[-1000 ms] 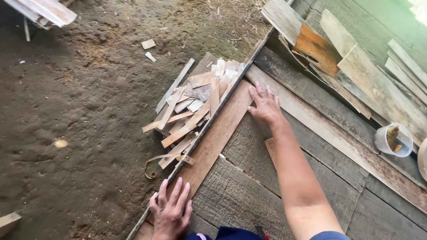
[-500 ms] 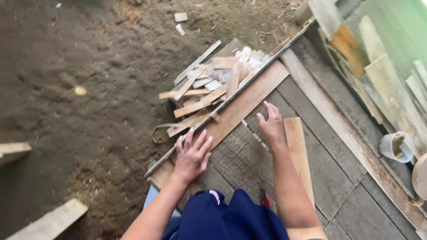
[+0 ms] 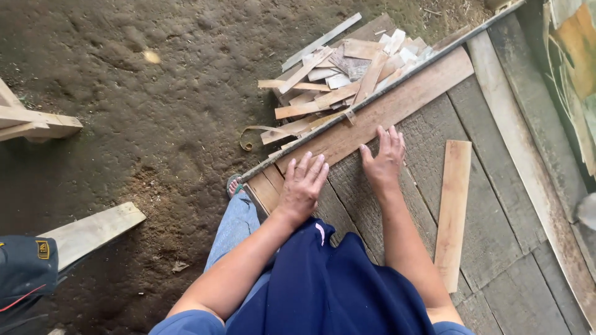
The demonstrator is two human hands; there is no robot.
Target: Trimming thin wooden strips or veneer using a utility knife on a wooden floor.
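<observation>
Reddish plank (image 3: 379,115) lying along deck edge, just inside metal strip (image 3: 372,93). Left hand (image 3: 302,184) flat on plank's near end, fingers spread, gripping nothing. Right hand (image 3: 385,162) flat just inboard, open, empty. Step judged: positioning plank. Next: grip and alignment. Scrap pile (image 3: 338,80) beyond strip; loose board (image 3: 453,211) inboard.

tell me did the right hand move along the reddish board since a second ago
Yes. The right hand slid back along the reddish board, away from the scrap wood pile, toward the left hand.
</observation>
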